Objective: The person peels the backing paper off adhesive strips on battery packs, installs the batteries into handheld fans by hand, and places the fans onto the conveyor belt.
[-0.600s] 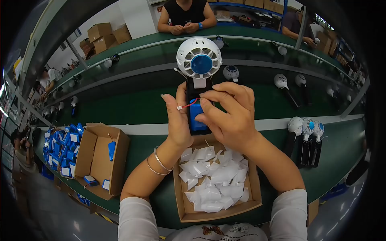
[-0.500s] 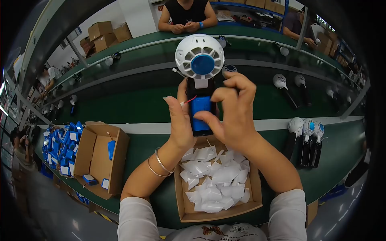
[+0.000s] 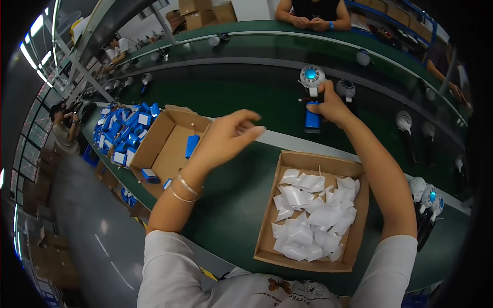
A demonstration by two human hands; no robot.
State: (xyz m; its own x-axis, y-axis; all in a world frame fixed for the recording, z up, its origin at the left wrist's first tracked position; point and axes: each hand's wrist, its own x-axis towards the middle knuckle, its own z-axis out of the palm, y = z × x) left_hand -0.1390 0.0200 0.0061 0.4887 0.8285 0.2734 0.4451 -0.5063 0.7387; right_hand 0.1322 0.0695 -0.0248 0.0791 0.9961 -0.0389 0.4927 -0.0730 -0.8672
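My right hand reaches out over the green conveyor belt and grips a handheld fan by its handle. The fan has a white round head with a blue centre, and a blue battery pack sits in the open handle. My left hand is in the air beside an open cardboard box, with fingers bent, thumb apart and nothing in it. Inside that box lie a few blue battery packs. Between my forearms, a shallow cardboard tray holds white, curled plastic-looking pieces.
A heap of blue battery packs lies left of the box. More fans rest along the belt, and several fans lie at the right of the bench. A person sits across the belt; others are at the far left and right.
My right hand has carried the fan forward onto the belt. My left hand has left the fan and moved left toward the cardboard box. The view has turned to the left.
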